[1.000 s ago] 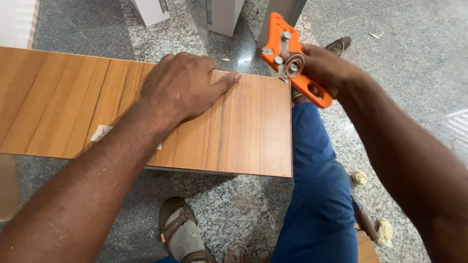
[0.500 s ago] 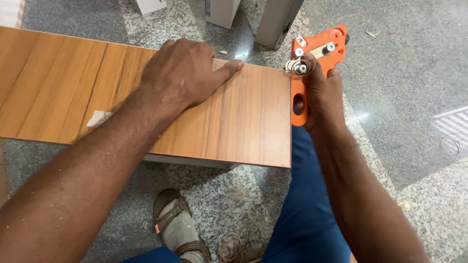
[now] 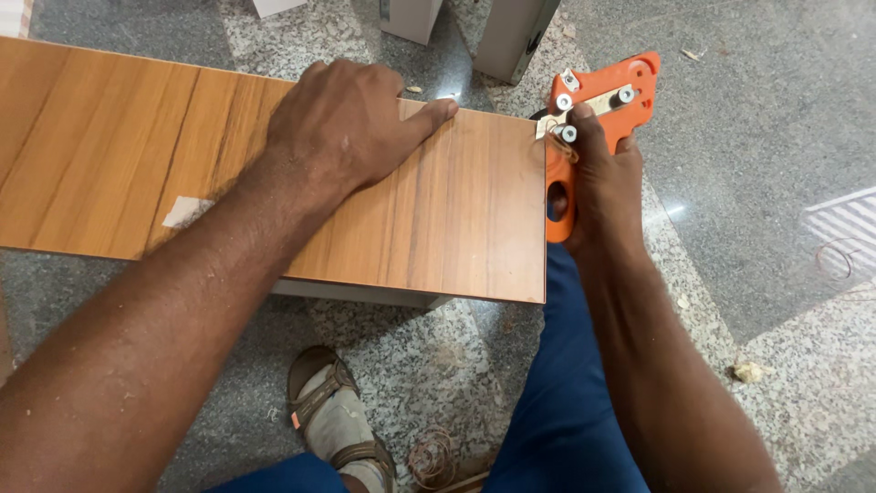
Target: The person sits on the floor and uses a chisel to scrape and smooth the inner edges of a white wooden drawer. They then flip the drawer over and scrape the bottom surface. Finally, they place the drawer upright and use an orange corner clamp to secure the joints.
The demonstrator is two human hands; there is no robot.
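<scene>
A long wood-grain board [image 3: 456,210] lies flat across the view, its right end near my knee. My left hand [image 3: 351,123] presses palm-down on the board's far edge, fingers spread toward the right. My right hand [image 3: 602,187] grips an orange hand tool [image 3: 602,100] with silver rollers and bolts. The tool sits against the board's right end at the far corner, and a thin strip of edge trim curls at the rollers.
The board rests on a pale block [image 3: 365,292] over a speckled granite floor [image 3: 776,274]. My sandalled foot [image 3: 338,420] and blue trouser leg [image 3: 566,402] are below. White panel pieces [image 3: 502,32] stand at the far side. Scraps of trim [image 3: 748,372] lie on the floor.
My right hand has brought the orange tool down from the air and set it against the board's right end. The left hand stays pressed on the board.
</scene>
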